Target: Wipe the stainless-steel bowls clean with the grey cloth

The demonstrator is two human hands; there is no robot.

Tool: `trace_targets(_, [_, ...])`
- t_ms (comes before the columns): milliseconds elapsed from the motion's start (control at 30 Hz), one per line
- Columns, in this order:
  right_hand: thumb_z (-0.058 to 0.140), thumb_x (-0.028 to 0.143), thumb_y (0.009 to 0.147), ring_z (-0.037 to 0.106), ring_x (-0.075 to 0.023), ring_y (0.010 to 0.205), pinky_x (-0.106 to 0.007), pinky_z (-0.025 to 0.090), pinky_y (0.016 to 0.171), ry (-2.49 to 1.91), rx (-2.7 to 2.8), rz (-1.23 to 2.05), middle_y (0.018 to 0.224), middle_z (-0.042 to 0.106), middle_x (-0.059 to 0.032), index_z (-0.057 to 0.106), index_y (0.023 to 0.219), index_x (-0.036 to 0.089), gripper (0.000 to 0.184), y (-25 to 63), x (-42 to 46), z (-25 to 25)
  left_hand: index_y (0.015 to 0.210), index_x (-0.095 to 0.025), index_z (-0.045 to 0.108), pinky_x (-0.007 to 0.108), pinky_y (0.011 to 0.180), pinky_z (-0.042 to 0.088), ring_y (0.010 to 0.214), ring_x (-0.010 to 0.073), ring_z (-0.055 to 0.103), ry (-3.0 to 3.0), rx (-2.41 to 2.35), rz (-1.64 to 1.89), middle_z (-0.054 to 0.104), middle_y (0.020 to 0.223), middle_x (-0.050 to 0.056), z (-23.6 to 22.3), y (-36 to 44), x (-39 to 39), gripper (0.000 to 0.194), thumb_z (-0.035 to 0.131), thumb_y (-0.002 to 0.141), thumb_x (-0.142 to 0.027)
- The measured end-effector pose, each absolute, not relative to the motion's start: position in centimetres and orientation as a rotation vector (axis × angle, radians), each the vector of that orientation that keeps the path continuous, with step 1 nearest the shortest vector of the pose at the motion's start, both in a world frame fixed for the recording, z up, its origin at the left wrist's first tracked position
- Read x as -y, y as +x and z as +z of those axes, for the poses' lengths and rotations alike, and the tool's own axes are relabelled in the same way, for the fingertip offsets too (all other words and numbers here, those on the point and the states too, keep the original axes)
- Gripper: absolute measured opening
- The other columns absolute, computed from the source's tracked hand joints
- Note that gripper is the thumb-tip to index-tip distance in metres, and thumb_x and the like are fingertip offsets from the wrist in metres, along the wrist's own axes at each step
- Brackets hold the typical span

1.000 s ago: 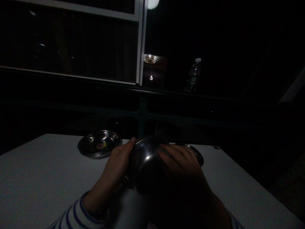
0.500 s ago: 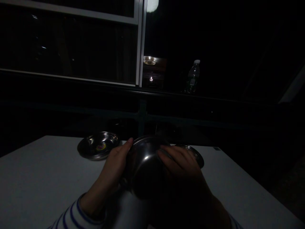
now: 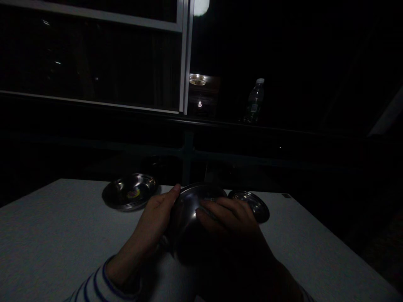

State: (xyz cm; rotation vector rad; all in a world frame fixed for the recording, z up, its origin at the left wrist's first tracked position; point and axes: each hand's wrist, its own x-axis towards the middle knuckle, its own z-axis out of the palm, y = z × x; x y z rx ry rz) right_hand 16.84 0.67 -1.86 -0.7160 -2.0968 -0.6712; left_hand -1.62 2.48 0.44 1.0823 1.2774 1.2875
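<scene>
A shiny stainless steel bowl (image 3: pixel 189 209) is tilted above the table, with its rounded outer side towards me. My left hand (image 3: pixel 154 222) is closed on its left side, thumb up at the rim and the other fingers hidden behind. The bent fingers of my right hand (image 3: pixel 233 218) press against the bowl's outer wall. A small greyish patch shows between those fingers, too dark to name. The bowl's lower part is lost in shadow.
On the white table (image 3: pixel 78 235), a steel dish (image 3: pixel 130 193) with a colourful sticker lies at the back left. A shallow metal dish or lid (image 3: pixel 252 205) lies at the back right. Beyond stand a plastic bottle (image 3: pixel 255 102) and a window frame (image 3: pixel 184 58).
My right hand has slid left and slightly down across the bowl's outer wall, uncovering more of the right-hand dish or lid. The bowl and my left hand have shifted slightly right.
</scene>
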Motion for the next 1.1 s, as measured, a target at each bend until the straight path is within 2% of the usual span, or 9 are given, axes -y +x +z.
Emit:
trace_targets(133, [0.036,0.025,0.093,0.053,-0.0205,0.099,-0.036,0.037,0.081,-0.814,2.086,-0.663,0.112,0.062,-0.0071,0.057,0.111,0.017,0.029,17.5,-0.9,-1.3,0.048,-0.017,0.055,0.022,0.042,0.036,0.041,0.0126,0.049,1.11,-1.336,1.33,0.055,0.042,-0.001,0.7,-2.1,-2.3,0.045,0.055,0.07,-0.057])
trace_targets(233, [0.037,0.022,0.092,0.053,-0.0205,0.098,-0.035,0.038,0.079,-0.799,2.092,-0.695,0.112,0.062,-0.0079,0.057,0.11,0.013,0.028,17.3,-0.9,-1.3,0.047,-0.018,0.055,0.022,0.041,0.035,0.04,0.0126,0.049,1.094,-1.326,1.326,0.054,0.041,-0.001,0.8,-1.7,-2.1,0.042,0.054,0.072,-0.051])
trace_targets(333, [0.047,0.028,0.089,0.051,-0.0206,0.1,-0.037,0.036,0.081,-0.702,2.115,-0.753,0.11,0.064,-0.0037,0.058,0.109,0.017,0.026,15.7,-0.4,-2.1,0.048,-0.018,0.056,0.021,0.041,0.035,0.04,0.0129,0.05,1.056,-1.272,1.256,0.055,0.041,-0.001,0.5,-0.9,-2.0,0.038,0.054,0.075,-0.044])
trace_targets(433, [0.049,0.027,0.087,0.049,-0.0188,0.102,-0.039,0.034,0.084,-0.665,2.128,-0.77,0.106,0.066,0.0006,0.058,0.107,0.021,0.023,14.7,0.0,-2.5,0.051,-0.018,0.059,0.022,0.042,0.038,0.041,0.0128,0.051,1.006,-1.219,1.242,0.057,0.044,-0.001,0.2,-0.6,-2.1,0.036,0.054,0.076,-0.042])
trace_targets(533, [0.043,0.028,0.091,0.051,-0.0206,0.101,-0.039,0.036,0.08,-0.701,2.165,-0.783,0.113,0.063,-0.0034,0.058,0.11,0.019,0.026,15.9,-0.6,-2.0,0.054,-0.017,0.06,0.021,0.045,0.04,0.043,0.0125,0.052,0.981,-1.21,1.257,0.059,0.046,-0.001,0.2,-1.2,-2.5,0.033,0.056,0.076,-0.042])
trace_targets(633, [0.039,0.024,0.092,0.054,-0.0214,0.101,-0.04,0.04,0.082,-0.881,2.149,-0.548,0.114,0.062,-0.0074,0.056,0.114,0.018,0.029,18.4,-1.4,-1.0,0.06,-0.017,0.064,0.022,0.049,0.043,0.047,0.0136,0.055,0.97,-1.215,1.273,0.062,0.049,0.0,0.3,-2.1,-2.8,0.033,0.059,0.073,-0.046])
trace_targets(767, [0.041,0.018,0.092,0.052,-0.0171,0.108,-0.035,0.045,0.087,-0.844,2.179,-0.172,0.117,0.06,-0.0058,0.052,0.12,0.02,0.03,20.3,-1.7,-0.1,0.078,-0.016,0.068,0.026,0.058,0.048,0.061,0.0173,0.063,0.93,-1.099,1.321,0.07,0.065,0.004,0.4,-2.9,-3.0,0.035,0.062,0.07,-0.049])
trace_targets(933, [0.041,0.017,0.092,0.051,-0.0176,0.11,-0.037,0.046,0.089,-0.819,2.148,-0.134,0.119,0.058,-0.0062,0.05,0.123,0.021,0.032,19.9,-1.2,0.1,0.081,-0.015,0.068,0.026,0.059,0.05,0.061,0.017,0.064,0.821,-1.023,1.318,0.072,0.07,0.005,0.5,-2.8,-3.0,0.028,0.062,0.073,-0.041])
trace_targets(1100, [0.04,0.017,0.092,0.052,-0.0176,0.109,-0.036,0.046,0.088,-0.785,2.134,-0.195,0.117,0.06,-0.0062,0.051,0.121,0.02,0.031,19.6,-1.0,0.1,0.076,-0.015,0.068,0.023,0.053,0.047,0.055,0.0143,0.062,0.84,-1.045,1.32,0.071,0.065,0.004,0.4,-2.4,-3.0,0.028,0.062,0.073,-0.043])
